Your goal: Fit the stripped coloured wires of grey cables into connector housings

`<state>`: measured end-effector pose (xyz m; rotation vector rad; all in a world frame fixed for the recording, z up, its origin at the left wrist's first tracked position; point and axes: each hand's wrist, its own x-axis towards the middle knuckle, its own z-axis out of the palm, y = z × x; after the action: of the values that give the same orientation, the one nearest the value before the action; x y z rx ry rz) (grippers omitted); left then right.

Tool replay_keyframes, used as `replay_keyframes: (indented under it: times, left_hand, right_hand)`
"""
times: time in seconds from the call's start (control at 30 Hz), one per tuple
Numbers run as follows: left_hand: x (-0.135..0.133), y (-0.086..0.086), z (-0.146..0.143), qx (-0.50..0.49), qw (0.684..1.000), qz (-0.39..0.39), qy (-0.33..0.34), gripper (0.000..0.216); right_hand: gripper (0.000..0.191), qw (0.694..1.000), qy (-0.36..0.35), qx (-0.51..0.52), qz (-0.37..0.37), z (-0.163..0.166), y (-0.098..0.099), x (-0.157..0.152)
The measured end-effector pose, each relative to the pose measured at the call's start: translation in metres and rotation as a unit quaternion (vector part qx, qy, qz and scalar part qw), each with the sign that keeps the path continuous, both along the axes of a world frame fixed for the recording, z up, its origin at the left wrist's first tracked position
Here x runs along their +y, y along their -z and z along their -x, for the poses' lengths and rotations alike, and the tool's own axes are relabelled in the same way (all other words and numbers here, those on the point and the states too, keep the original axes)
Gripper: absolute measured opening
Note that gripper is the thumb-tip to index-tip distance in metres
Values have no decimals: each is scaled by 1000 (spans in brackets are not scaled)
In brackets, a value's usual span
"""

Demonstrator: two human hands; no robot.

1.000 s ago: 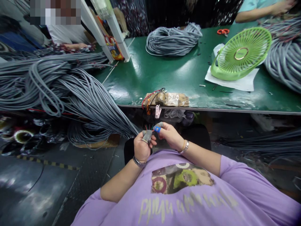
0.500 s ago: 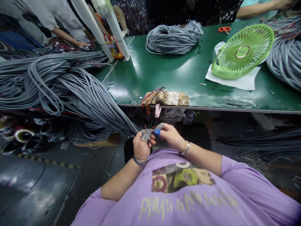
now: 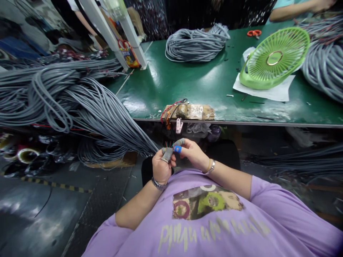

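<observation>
No word legible with certainty. Lilac T-shirt (image 3: 235, 221): pale brush-script lettering (image 3: 214, 230) across front, inverted in this view, letters too stylised to make out. Print panel (image 3: 207, 202) beside it: maroon, green and whitish rings; letters or plain shapes, cannot tell. Red, yellow and black packet (image 3: 129, 56) at white post (image 3: 139, 53): printed label, blurred. Green fan (image 3: 292, 46): hub badge (image 3: 274, 58), mark too small. Floor tape (image 3: 57, 185): yellow-black warning stripes, wordless.
</observation>
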<state>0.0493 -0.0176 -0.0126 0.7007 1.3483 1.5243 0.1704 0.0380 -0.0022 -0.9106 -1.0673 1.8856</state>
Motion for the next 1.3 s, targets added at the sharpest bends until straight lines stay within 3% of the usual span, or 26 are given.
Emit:
replay_keyframes:
  times: [0.3, 0.47, 0.73, 0.93, 1.3]
  left_hand:
    - [2, 1, 5, -9, 1000, -8, -15, 25]
    - [2, -1, 5, 0, 1000, 16, 8, 29]
    - [-1, 3, 3, 45, 995, 28, 84, 27]
    - [-1, 2, 3, 54, 994, 34, 92, 28]
    - [0, -1, 0, 34, 996, 39, 72, 31]
  right_hand:
    - [19, 1000, 3, 17, 9, -4, 10, -1]
    - [26, 998, 8, 31, 63, -13, 8, 10]
    - [29, 994, -100, -37, -36, -10, -7, 27]
    - [22, 997, -53, -31, -56, -3, 1, 26]
    - [34, 998, -37, -29, -46, -4, 2, 23]
